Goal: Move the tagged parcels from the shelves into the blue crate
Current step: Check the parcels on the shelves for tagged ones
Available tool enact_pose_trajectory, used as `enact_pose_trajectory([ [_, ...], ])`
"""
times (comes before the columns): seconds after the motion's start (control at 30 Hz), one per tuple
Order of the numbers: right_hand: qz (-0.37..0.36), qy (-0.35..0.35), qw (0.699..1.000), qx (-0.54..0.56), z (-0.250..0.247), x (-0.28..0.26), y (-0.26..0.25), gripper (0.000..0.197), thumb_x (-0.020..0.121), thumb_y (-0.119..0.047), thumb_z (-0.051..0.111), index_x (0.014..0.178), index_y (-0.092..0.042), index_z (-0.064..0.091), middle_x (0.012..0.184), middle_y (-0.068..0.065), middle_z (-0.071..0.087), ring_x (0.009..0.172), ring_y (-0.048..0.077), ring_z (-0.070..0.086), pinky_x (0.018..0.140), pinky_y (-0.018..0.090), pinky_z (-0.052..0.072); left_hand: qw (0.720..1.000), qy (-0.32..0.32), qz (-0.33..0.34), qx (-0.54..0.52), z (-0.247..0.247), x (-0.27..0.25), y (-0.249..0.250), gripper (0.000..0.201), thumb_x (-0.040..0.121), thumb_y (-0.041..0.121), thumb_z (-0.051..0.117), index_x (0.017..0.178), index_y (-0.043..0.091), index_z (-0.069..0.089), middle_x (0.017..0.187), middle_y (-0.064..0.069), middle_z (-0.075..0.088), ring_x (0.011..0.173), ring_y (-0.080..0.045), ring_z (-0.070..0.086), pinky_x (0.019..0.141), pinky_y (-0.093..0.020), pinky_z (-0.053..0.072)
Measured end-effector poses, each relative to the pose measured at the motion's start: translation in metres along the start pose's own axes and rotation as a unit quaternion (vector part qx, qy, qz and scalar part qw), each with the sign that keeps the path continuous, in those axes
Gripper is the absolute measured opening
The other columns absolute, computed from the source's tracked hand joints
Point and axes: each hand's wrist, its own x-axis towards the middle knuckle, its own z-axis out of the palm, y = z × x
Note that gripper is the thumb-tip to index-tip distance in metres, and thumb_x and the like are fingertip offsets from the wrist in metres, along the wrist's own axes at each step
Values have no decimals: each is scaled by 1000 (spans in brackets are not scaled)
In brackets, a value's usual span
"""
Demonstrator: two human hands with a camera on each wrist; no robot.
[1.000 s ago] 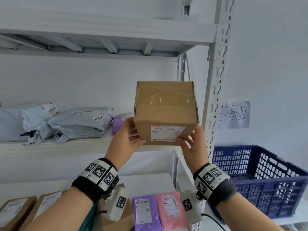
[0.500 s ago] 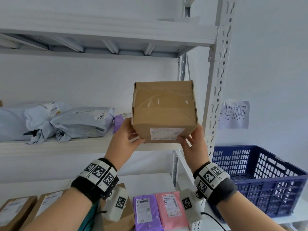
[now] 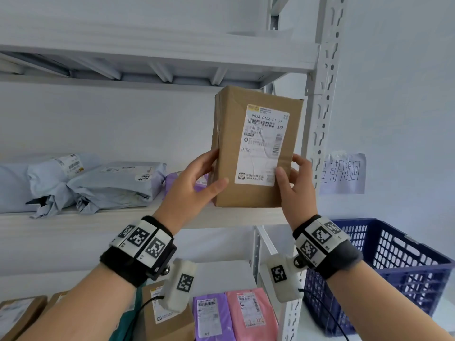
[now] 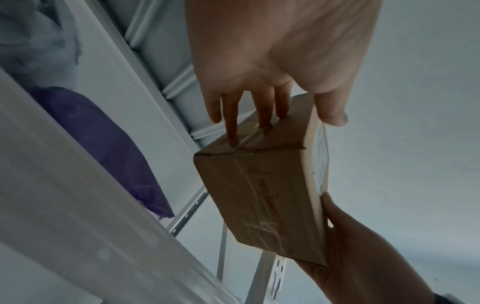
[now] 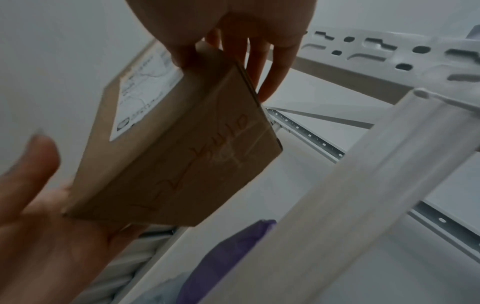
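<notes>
Both grips, left hand (image 3: 194, 185) and right hand (image 3: 296, 188), clasp the labelled cardboard box (image 3: 256, 148) (label facing the camera); the blue crate (image 3: 384, 264) shows nothing inside.

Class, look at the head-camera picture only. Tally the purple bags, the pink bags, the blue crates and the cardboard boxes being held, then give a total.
Purple bags: 2
Pink bags: 1
Blue crates: 1
Cardboard boxes held: 1
Total: 5
</notes>
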Motion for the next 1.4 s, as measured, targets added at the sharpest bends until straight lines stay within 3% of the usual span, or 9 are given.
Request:
enact_pose_trajectory([
  [0.17,36,26,999,-11,-6,14,-4,19,98,-34,50,113,-28,40,87,-14,64,78,3,61,62,23,46,999,-41,2,14,1,0,-3,97,54,65,81,134,38,35,145,14,42,136,1,37,112,-21,32],
  [0.33,65,13,997,-35,-11,23,-7,21,97,-38,50,109,-23,43,92,-7,65,80,9,62,61,26,47,993,-71,-9,92,3,3,-6,113,58,37,89,150,27,24,151,13,36,138,1,32,114,-25,31],
  [0.43,79,4,996,-29,-14,28,-10,26,96,-41,51,111,-19,49,108,-2,64,94,14,63,75,33,53,992,-55,4,117,5,8,-12,107,66,16,87,151,22,24,149,15,39,136,2,36,110,-17,33],
  [0.63,62,-28,997,35,-14,22,-21,54,81,-58,45,118,-22,60,110,-6,66,101,13,64,89,43,55,997,3,-59,43,2,16,-27,83,77,19,78,145,37,34,146,11,43,128,-11,49,103,-28,43],
  [0.77,18,-42,998,32,-11,9,-23,51,85,-44,59,130,-19,55,117,-12,62,104,4,61,89,26,53,996,42,-83,-10,4,19,-27,53,89,10,64,137,23,46,130,2,57,117,-14,58,91,-18,50],
  [0.87,-30,-76,997,-9,-5,-3,-16,55,85,-19,69,134,-26,47,128,-12,56,112,0,54,94,19,48,993,67,-90,-31,2,20,-27,42,95,7,54,135,12,46,124,2,61,114,-9,59,99,-22,47],
  [1.07,-174,-89,976,-97,13,-16,5,66,78,-5,73,138,-16,48,128,-8,42,123,14,47,105,36,45,986,104,-124,-39,-2,20,-40,26,101,14,42,127,15,49,114,10,61,107,-3,57,101,-24,42],
  [1.23,-156,-84,980,-95,12,-8,9,66,81,2,69,140,-18,47,126,-6,43,120,12,46,106,35,44,986,109,-123,-16,-1,19,-46,22,101,18,45,120,24,52,119,5,61,113,-6,56,105,-29,40],
  [1.4,-129,-64,984,-100,2,3,17,67,83,7,64,140,-23,45,128,-10,44,122,11,48,106,35,44,992,80,-97,29,7,24,-41,28,101,14,45,127,21,52,120,11,61,102,11,58,92,-9,43],
])
